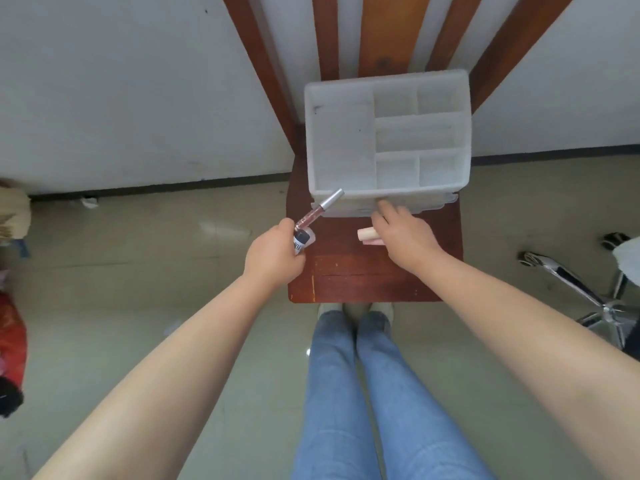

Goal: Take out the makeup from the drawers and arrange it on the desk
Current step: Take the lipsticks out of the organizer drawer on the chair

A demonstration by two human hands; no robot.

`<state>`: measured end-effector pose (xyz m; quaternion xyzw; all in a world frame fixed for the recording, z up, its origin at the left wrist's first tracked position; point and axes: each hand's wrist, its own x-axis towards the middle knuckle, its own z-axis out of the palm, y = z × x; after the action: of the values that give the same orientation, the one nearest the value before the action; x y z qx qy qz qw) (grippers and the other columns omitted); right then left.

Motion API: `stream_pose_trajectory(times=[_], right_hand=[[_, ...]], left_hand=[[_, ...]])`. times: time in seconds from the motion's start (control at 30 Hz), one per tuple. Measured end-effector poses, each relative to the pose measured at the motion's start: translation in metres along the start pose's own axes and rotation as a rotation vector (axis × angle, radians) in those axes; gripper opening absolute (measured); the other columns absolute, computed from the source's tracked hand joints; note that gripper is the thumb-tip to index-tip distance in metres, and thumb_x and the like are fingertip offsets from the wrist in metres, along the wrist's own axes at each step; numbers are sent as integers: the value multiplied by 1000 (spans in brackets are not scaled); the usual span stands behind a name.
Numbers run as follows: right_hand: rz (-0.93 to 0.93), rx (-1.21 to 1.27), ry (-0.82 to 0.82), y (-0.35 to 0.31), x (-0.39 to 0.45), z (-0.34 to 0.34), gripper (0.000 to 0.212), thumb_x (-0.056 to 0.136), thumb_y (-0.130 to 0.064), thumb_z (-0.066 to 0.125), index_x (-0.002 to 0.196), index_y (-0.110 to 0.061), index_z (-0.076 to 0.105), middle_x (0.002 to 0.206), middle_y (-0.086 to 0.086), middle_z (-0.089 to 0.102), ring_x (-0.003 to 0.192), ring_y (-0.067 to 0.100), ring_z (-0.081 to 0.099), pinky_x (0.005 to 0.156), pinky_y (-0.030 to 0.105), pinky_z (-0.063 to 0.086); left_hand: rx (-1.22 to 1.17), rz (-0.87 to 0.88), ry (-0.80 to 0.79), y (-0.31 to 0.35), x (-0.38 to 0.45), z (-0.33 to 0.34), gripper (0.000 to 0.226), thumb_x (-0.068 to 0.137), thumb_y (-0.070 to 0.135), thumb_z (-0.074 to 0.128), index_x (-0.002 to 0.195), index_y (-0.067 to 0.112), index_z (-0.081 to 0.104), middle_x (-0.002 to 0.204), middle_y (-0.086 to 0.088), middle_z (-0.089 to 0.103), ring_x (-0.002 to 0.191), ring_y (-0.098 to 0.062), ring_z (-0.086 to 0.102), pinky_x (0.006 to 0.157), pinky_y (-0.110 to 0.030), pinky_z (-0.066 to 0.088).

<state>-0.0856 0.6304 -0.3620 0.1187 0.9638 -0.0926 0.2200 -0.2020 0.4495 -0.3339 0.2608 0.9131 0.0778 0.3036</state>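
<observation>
Left hand grips lip gloss tube plus small tube, at 9 o'clock of organizer. Right hand, fingers curled at drawer front; contact w/ it unclear. Pull straight toward 6 o'clock; steady organizer. Pink tube lies on table.

Both arms reach forward — left hand curled tight, right hand lower (fingers hidden)

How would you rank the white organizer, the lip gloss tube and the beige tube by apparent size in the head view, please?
1. White organizer, by far the largest.
2. Lip gloss tube, held in the left hand.
3. Beige tube, though the right hand hides part of it, so ranks 2 and 3 are unsure.
</observation>
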Motion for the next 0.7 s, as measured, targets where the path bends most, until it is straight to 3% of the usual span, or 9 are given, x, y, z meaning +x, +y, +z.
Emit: stream_pose_trajectory(times=[0.07,0.1,0.13,0.17,0.27,0.33,0.57,0.7], right_hand=[[-152,-39,45,5,-9,3,52,63,13,62,114,8,51,133,29,42,101,39,54,53,34,46],[-212,-64,32,5,-14,3,50,47,13,73,96,8,61,113,30,57,84,39,61,41,28,43],[-259,-88,35,7,-19,5,50,34,11,79,82,5,64,95,25,65,70,36,63,33,23,38],[-295,-114,42,8,-21,8,49,34,7,80,79,2,64,90,21,65,68,33,62,33,21,35],[-136,-46,-56,16,-12,22,39,76,2,56,114,0,50,134,18,42,109,32,47,59,32,40],[-19,-12,-35,26,-2,22,40,82,3,48,122,-2,45,141,13,35,113,31,41,66,35,39],[-29,89,-38,28,-3,2,30,80,2,50,109,-3,50,115,14,51,100,30,47,64,32,33],[8,80,10,44,-48,-20,29,80,3,51,108,-2,50,114,14,46,96,31,47,61,32,34]], left_hand=[[-47,-44,-6,-7,-3,5,19,78,11,51,78,14,32,73,0,44,66,-27,42,55,-30,29],[-65,-57,-15,-10,-5,7,19,78,12,51,78,15,32,74,0,45,68,-27,43,56,-29,29],[-78,-63,-24,-12,-8,9,18,78,12,50,78,15,33,76,0,46,69,-27,43,57,-29,30],[-86,-69,-33,-14,-10,11,17,78,12,50,78,15,33,78,0,47,70,-27,44,58,-29,31],[-100,-100,-35,-17,-15,15,16,79,12,50,79,15,34,78,0,48,70,-27,45,58,-29,32],[-100,-108,-25,-18,-17,15,18,79,13,51,79,16,33,77,1,47,68,-27,45,57,-29,32],[35,8,-72,-2,-23,-2,21,80,12,51,81,15,30,68,4,40,67,-26,42,52,-29,27],[220,252,-44,34,-13,-30,18,82,10,50,84,12,32,81,-5,48,75,-28,42,57,-31,30]])
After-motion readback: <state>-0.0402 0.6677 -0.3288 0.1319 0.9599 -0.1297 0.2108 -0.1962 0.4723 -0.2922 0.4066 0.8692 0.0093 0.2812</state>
